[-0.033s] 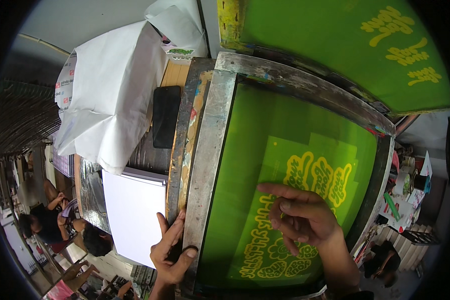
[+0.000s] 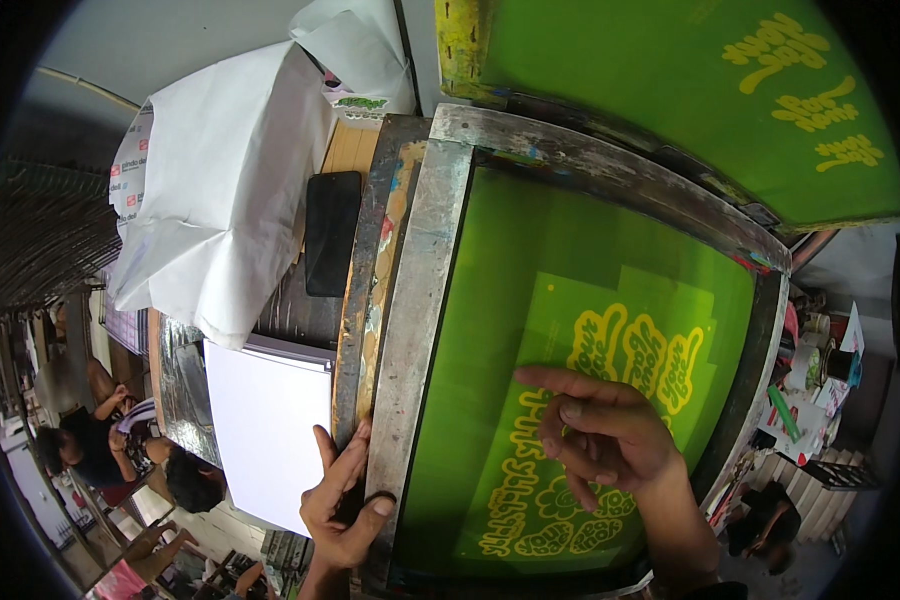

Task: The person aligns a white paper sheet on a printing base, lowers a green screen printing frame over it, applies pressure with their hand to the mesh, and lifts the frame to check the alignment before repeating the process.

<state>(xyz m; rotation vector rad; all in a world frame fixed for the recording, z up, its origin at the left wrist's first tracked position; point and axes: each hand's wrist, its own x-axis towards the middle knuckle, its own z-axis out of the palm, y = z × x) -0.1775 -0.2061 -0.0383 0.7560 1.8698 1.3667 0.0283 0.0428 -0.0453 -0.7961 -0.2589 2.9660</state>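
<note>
A screen-printing frame (image 2: 400, 330) with worn grey wooden sides lies before me. Its green mesh (image 2: 530, 220) carries yellow lettering and flower-like shapes (image 2: 560, 500). At the frame's near left side, my left hand (image 2: 340, 500) grips the edge, thumb on top and fingers along the outer side. Over the lettering, my right hand (image 2: 610, 435) holds nothing; the index finger points left, and the other fingers are loosely bent and apart. Whether it touches the mesh I cannot tell. Part of the lettering is hidden beneath that hand.
Left of the frame are a stack of white paper (image 2: 270, 430), a black phone (image 2: 332, 235) and crumpled white wrapping (image 2: 220, 180). Another green screen (image 2: 610, 90) stands behind. Tubs and a green tool (image 2: 783, 413) crowd the right. People (image 2: 95, 440) sit at far left.
Both my hands and the frame stay as they were. At far left, the seated person's hands and the pale item in them have shifted slightly.
</note>
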